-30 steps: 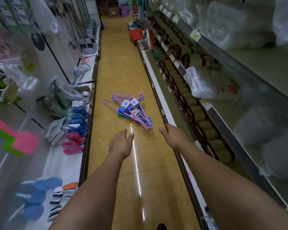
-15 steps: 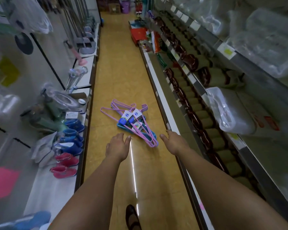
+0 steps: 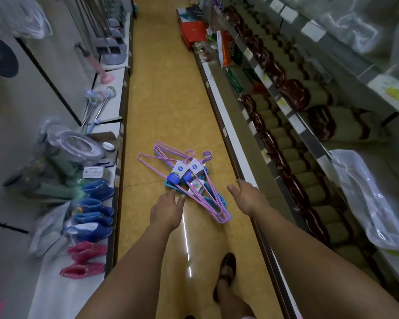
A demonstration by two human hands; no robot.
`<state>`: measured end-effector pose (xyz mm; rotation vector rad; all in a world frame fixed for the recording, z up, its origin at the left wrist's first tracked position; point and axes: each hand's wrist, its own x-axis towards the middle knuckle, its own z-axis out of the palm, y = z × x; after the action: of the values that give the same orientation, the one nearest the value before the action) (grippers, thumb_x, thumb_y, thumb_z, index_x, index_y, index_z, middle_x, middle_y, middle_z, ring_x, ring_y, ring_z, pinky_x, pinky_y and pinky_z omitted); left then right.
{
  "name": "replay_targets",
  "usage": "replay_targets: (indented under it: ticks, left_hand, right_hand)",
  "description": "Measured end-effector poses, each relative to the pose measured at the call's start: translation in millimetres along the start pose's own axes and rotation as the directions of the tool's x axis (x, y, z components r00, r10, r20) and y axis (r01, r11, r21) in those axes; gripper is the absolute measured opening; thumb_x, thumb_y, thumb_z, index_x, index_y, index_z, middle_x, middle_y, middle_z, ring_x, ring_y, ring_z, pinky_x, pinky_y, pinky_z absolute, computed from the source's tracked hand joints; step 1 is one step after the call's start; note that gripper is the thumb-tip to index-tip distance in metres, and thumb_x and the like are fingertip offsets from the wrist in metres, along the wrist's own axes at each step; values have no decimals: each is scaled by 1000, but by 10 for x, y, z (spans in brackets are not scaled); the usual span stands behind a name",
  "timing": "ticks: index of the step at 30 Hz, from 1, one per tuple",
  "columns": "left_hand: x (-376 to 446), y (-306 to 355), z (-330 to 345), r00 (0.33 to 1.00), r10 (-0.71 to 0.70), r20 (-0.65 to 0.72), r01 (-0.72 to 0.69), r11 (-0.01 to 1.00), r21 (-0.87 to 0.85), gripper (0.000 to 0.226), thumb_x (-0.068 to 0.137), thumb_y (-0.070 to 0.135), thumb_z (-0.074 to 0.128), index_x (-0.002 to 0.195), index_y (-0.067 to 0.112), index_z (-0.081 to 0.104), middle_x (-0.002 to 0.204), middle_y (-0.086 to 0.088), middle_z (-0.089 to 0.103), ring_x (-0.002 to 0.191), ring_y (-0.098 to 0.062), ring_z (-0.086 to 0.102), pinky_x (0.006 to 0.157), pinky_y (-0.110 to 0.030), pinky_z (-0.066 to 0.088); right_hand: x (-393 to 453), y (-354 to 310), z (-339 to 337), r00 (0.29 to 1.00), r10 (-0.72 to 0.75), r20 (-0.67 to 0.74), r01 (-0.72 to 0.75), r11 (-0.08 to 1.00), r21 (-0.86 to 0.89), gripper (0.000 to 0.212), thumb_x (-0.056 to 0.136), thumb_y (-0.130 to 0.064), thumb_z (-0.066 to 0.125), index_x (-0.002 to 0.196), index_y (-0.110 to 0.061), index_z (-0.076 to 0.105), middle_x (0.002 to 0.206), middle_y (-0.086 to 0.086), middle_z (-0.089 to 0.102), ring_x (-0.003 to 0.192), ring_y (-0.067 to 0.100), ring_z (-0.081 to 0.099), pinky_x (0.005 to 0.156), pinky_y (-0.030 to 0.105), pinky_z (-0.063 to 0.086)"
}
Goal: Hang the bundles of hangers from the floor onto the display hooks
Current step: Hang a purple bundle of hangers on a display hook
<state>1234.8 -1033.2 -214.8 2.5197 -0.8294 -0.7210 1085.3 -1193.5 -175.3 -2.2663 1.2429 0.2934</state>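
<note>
Left hand (image 3: pixel 167 209) reaches forward over the floor, palm down, fingers straight and loosely spread, holding nothing; its fingertips sit just at the near edge of the pile of thin pink and blue plastic hanger bundles (image 3: pixel 194 180), contact not certain. Right hand (image 3: pixel 248 198) also extended, fingers relaxed and slightly bent, empty, just to the right of the same pile and apart from it. The hanger bundles lie flat on the glossy yellow tiled aisle floor (image 3: pixel 164 88), hooks pointing away from the person, two white-and-blue card labels (image 3: pixel 184 170) wrapped around their necks. Behind the pile, toward the person, one foot in a dark strapped shoe (image 3: pixel 226 269) stands on the tiles. Left of the pile, on a low white shelf (image 3: pixel 53 293), sit small blue rubber boots (image 3: pixel 95 212) and, nearer the person, pink rubber boots (image 3: pixel 85 261). Right of the pile runs a long shelf unit stacked with rolled beige and dark red mats (image 3: pixel 293 162), with a clear plastic bag (image 3: pixel 369 199) on an upper level. Far beyond the pile a red box (image 3: pixel 192 33) sits at the aisle edge.
</note>
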Motion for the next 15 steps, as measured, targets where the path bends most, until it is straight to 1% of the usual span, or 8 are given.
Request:
replay_targets:
  ticks: [6,10,13,15]
  left_hand:
    - [719,80,-27,999,-54,4,54,999,-9,50,101,42,32,142,13,39,145,-5,42,134,-21,37,108,-39,32]
    - [1247,226,-28,995,-104,-6,104,995,-8,53,101,44,32,145,15,35,147,-5,41,135,-20,37,109,-39,32]
    - [1666,321,88,992,-122,-5,122,992,-30,49,101,43,33,139,13,42,141,-6,46,131,-21,40,105,-36,33]
    - [1900,337,204,993,-121,-1,121,992,-39,45,101,42,33,132,13,47,135,-6,51,125,-21,45,101,-35,36]
  right_hand:
    - [874,-155,-132,997,-35,68,34,999,14,58,101,-51,26,145,-14,33,144,10,44,129,28,46,103,42,39]
    - [1448,-237,-270,993,-60,99,58,998,24,53,102,-48,27,143,-15,36,141,10,47,126,27,47,101,40,38]
    - [1898,-240,-309,990,-75,119,74,997,18,50,102,-46,30,140,-15,39,139,9,49,124,26,48,100,39,38]
    - [2150,-225,-281,988,-80,132,78,997,20,50,102,-46,31,140,-16,40,139,8,50,124,26,48,100,39,38]
